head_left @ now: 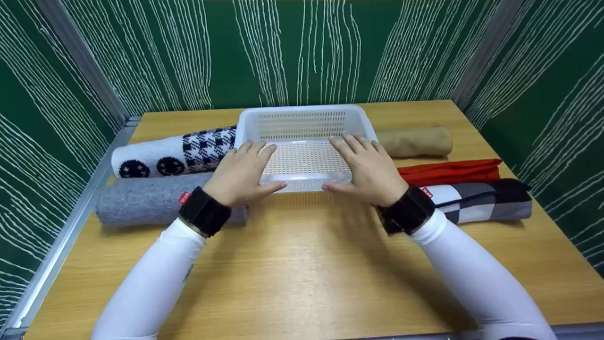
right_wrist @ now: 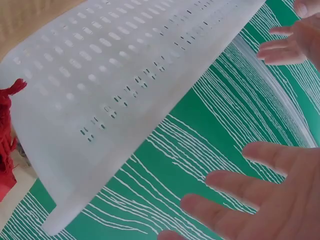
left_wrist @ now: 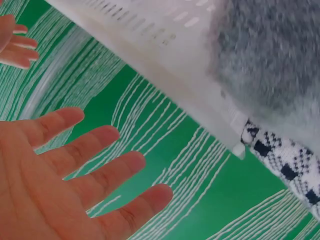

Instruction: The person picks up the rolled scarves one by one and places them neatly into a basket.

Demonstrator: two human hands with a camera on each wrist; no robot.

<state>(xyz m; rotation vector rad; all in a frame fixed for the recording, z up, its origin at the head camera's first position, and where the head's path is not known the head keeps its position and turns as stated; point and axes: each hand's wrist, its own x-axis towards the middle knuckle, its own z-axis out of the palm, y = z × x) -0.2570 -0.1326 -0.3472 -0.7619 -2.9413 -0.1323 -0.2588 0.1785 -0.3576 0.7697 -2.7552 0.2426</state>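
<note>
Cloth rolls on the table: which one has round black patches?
The white roll behind the grey roll, left of the basket; the grey roll, tan roll, red roll and checked roll show none.

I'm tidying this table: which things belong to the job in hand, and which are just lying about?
Likely part of the job:
white basket, with left hand and right hand spread by it

Seemingly lying about (neither hand holds them):
patterned roll
grey roll
tan roll
red cloth
checked cloth

Passage: near table (head_left: pixel 292 278), between left sleeve (head_left: pixel 146 288) and right sleeve (head_left: pixel 476 276); basket (head_left: pixel 302 177) open from above. Obstacles: grey roll (head_left: pixel 141 199) left; red cloth (head_left: pixel 453 172), checked roll (head_left: pixel 490 204) right; wall (head_left: pixel 292 52) far.
</note>
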